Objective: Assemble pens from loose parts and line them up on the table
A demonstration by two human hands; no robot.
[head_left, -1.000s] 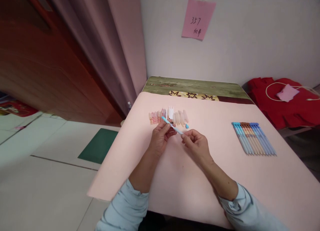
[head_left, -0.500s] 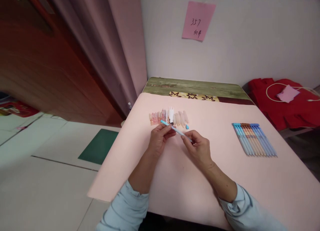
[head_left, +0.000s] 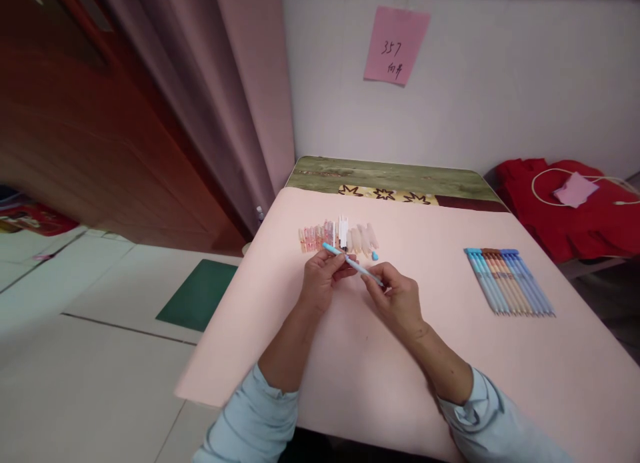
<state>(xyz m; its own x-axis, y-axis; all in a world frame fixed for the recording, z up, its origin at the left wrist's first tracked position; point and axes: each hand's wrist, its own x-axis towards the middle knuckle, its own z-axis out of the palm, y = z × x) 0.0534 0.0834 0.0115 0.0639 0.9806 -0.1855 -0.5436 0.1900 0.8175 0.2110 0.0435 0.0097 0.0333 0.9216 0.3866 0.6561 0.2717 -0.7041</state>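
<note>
My left hand (head_left: 323, 279) pinches the upper part of a light blue pen (head_left: 350, 260), which slants down to the right. My right hand (head_left: 395, 296) grips the pen's lower end with closed fingers. Both hands hover just above the pink table (head_left: 380, 356). Right behind them lies a row of small pen parts (head_left: 337, 236), pink, white and clear. A small blue cap (head_left: 375, 255) rests beside that row.
A neat row of several blue and brown pens (head_left: 507, 278) lies at the right of the table. A pink note (head_left: 397, 44) hangs on the wall. Red cloth (head_left: 565, 223) with a white cable lies at far right. A curtain and wooden door stand at left.
My right hand slid down along the pen toward its lower end, and the pen tilted slightly. My left hand stayed in place.
</note>
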